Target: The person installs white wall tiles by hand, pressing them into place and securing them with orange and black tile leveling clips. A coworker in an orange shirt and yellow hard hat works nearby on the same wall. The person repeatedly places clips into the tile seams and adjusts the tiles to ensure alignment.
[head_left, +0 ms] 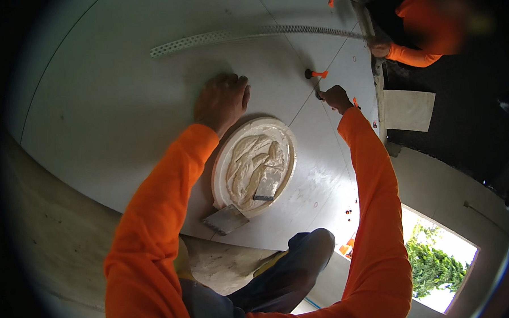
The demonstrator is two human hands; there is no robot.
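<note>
Near the right hand [337,99], thin lines [340,49], reddish ring [354,58]

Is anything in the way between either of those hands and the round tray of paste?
Nothing visible: only pale board shows between the tray and the right hand, to its upper right, or the left hand, to its upper left.

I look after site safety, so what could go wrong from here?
The left sleeve runs close past the tray of wet-looking paste and might get smeared. The flat metal blade at the tray's near rim, toward the person's legs, might be knocked. The long perforated strip appears held by the co-worker's hand at one end only, so it might slip.
</note>
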